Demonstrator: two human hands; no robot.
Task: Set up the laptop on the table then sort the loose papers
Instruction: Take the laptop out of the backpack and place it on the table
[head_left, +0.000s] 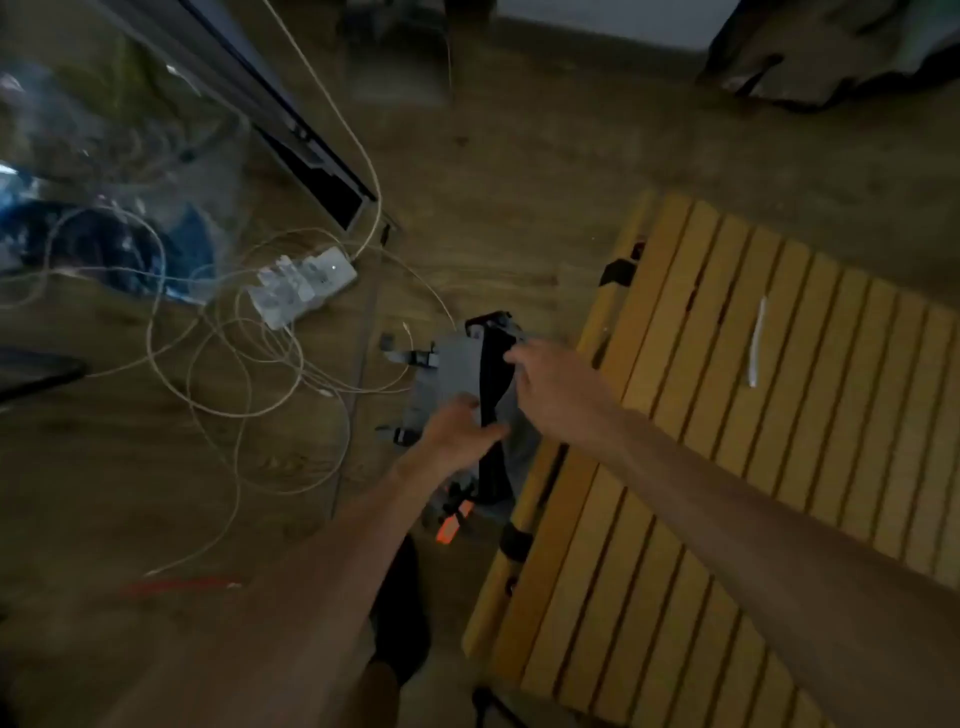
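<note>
grey bag (457, 374) with black straps on the wooden floor (493, 197), just beside the slatted yellow counter (727, 441). left grip (457, 431) closed on the bag's near edge, fingers curled round it. right grip (550, 379) above the bag's dark opening, fingers loosely bent, contact unclear. white cables (234, 338) and power strip (304, 283) lying left of the bag. laptop and papers unseen.

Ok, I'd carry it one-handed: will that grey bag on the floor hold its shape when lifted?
Probably not. The grey bag looks like soft fabric with loose buckled straps, so it may sag and dangle. The left hand holds its edge while the right hand reaches in; contents are hidden, so weight is unclear.
</note>
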